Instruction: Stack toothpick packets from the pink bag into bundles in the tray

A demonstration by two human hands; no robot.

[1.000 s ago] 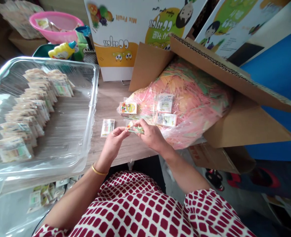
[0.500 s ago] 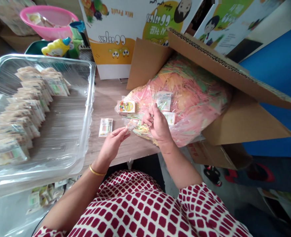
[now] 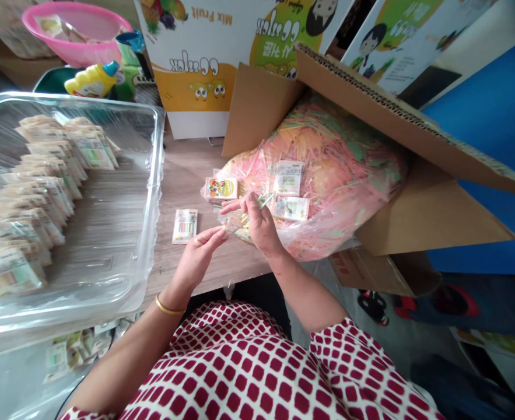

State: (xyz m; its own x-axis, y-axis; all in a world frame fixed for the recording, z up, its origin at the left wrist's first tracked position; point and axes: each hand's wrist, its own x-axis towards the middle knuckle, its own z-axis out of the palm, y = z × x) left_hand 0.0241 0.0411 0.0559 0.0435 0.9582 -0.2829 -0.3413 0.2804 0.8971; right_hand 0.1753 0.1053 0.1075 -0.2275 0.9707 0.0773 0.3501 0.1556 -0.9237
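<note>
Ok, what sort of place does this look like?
Probably a packing workspace: a clear plastic tray holds rows of small printed packets, a brown cardboard box holds a plastic bag of pink-and-yellow strips, and printed cardboard posters stand behind.

The left hand [image 3: 198,258] pinches a small clear packet [image 3: 235,222]; the right hand [image 3: 259,226] beside it holds thin straws [image 3: 263,201]

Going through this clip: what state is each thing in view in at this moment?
Left hand: pinching a small clear sachet
Right hand: holding thin coloured sticks
Cardboard box: flaps open
Clear bag: full of coloured sticks, inside the box
Clear plastic tray: holding rows of packets
</note>
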